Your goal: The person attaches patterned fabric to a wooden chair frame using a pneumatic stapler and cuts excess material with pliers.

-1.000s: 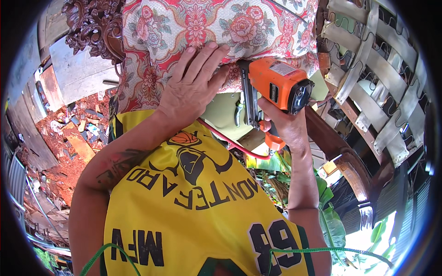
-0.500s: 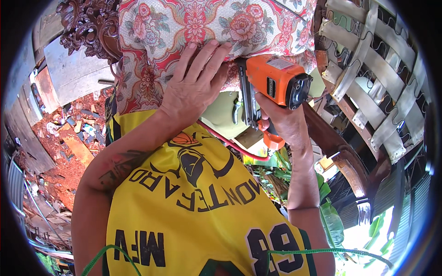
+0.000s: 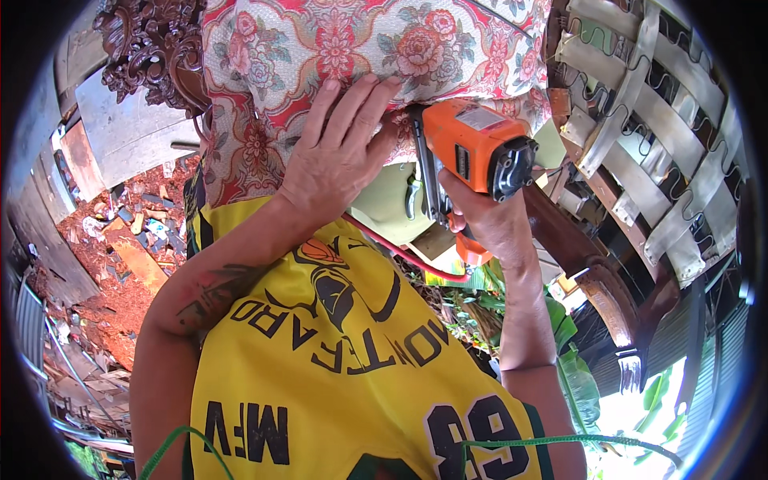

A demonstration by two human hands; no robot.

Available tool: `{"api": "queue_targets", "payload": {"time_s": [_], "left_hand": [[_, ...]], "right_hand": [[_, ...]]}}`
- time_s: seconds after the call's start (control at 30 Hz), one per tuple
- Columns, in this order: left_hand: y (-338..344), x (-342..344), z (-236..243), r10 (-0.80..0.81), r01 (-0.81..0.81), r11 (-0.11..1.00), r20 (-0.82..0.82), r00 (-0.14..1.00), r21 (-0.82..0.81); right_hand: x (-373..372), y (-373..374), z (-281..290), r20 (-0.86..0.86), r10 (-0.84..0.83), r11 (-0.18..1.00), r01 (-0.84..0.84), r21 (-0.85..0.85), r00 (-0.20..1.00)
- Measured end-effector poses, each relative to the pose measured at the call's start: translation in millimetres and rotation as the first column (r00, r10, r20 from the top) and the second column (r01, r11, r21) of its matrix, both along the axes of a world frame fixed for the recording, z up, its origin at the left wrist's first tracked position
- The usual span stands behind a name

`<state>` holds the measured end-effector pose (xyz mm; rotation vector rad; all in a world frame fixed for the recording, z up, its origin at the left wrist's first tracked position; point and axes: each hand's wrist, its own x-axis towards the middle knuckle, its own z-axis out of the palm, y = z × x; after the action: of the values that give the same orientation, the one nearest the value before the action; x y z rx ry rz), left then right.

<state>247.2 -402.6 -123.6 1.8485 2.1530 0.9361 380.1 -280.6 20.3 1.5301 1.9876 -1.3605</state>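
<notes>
Nudged a touch left since the last frame, the orange nail gun (image 3: 464, 136) is gripped right of centre by the wrapped right hand (image 3: 490, 218), body slanting down-right from the floral fabric (image 3: 332, 40), where the left hand (image 3: 340, 152) is laid flat, fingers loosely spread, just left.

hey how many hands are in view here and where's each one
2. The left hand lies flat on the floral fabric; the right hand grips the orange power tool. No others show.

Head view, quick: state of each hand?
Left hand: open, resting on red-and-white floral fabric.
Right hand: closed, holding the orange-and-black nail gun.
</notes>
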Motion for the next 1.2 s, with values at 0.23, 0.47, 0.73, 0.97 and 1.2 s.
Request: {"api": "queue_targets", "payload": {"time_s": [0.23, 0.47, 0.73, 0.97, 1.2], "left_hand": [[-3, -5, -3, -0.054, 0.051, 0.998, -0.069, 0.996, -0.036], [-16, -22, 12, -0.239, 0.203, 0.945, -0.118, 0.964, -0.255], [20, -9, 19, -0.296, 0.233, 0.937, -0.237, 0.925, -0.262], [46, 12, 20, -0.287, 0.225, 0.942, -0.252, 0.924, -0.248], [39, 11, 25, -0.248, 0.221, 0.959, -0.150, 0.957, -0.175]], "right_hand": [[20, -3, 3, 0.071, -0.290, 0.953, 0.295, -0.071, 0.954], [81, -59, 38, -0.077, -0.631, 0.776, 0.625, -0.092, 0.772], [127, -95, 31, -0.072, -0.711, 0.702, 0.703, -0.114, 0.699], [141, -86, 31, -0.042, -0.671, 0.741, 0.669, -0.055, 0.740], [149, -72, 22, -0.186, -0.210, 0.958, 0.240, 0.155, 0.960]]}}
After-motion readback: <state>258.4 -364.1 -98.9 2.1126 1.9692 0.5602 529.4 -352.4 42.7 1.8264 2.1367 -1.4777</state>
